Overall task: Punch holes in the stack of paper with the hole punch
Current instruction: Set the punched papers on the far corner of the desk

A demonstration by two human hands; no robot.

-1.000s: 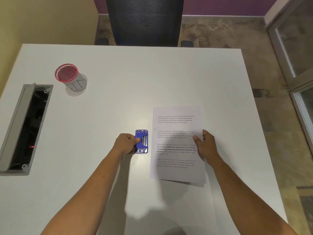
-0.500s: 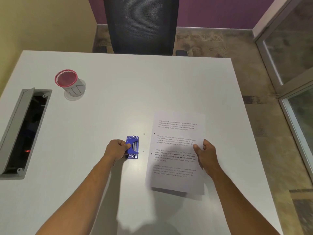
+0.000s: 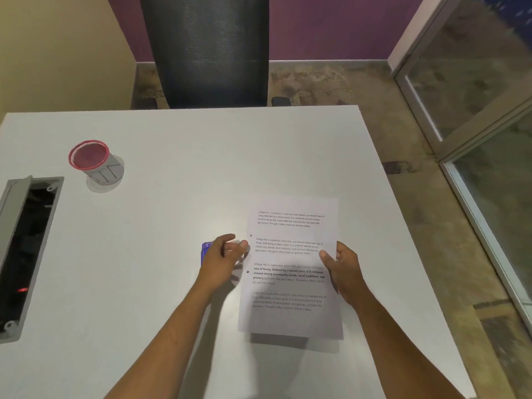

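The stack of white printed paper (image 3: 290, 269) is lifted off the white tabletop (image 3: 172, 226) on its near side, casting a dark shadow under its bottom edge. The right hand (image 3: 342, 272) pinches the stack's right edge, thumb on top of the sheet and the other fingers out of sight beneath it. Two small dark punched holes (image 3: 249, 253) sit along the left margin, one above the other.

Just left of that margin, the left hand (image 3: 223, 259) hovers with its fingers (image 3: 239, 246) loosely spread and pointing toward the paper's edge, gripping nothing. Behind and under that hand, a small blue hole punch (image 3: 205, 250) rests on the tabletop; only its left end shows, and I cannot tell whether the palm touches it.

A wide bare stretch of tabletop lies beyond the paper toward the far edge, where a dark mesh-backed office chair (image 3: 204, 50) is pushed in. To the right, the paper's edge is near the tabletop's right edge. Well off to the left stand a grey cup with a red rim (image 3: 93, 162) and, at the left edge, a grey open cable hatch (image 3: 26, 254) set into the surface.
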